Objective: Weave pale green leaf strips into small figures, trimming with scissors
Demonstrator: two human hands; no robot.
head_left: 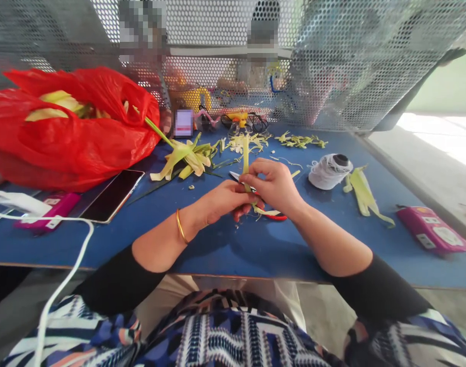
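Note:
Between my hands a pale green leaf strip (246,158) stands upright over the blue table (217,255). My left hand (230,199) is closed around its lower part. My right hand (271,181) pinches the same strip a little higher, touching the left fingers. Beneath the hands lie scissors (276,217); a red handle and a blade tip show, the rest is covered. A loose strip end hangs below my fingers. Left of the hands rests a bunch of yellow-green husk leaves (189,157). A spool of white thread (326,172) stands to the right.
A red plastic bag (114,148) with leaves, a phone (112,196) and a magenta packet (57,210) are at left. Leaf pieces (251,142) lie before the perforated metal screen (210,30). At right are a leaf (362,191) and another magenta packet (435,229). People are behind the screen.

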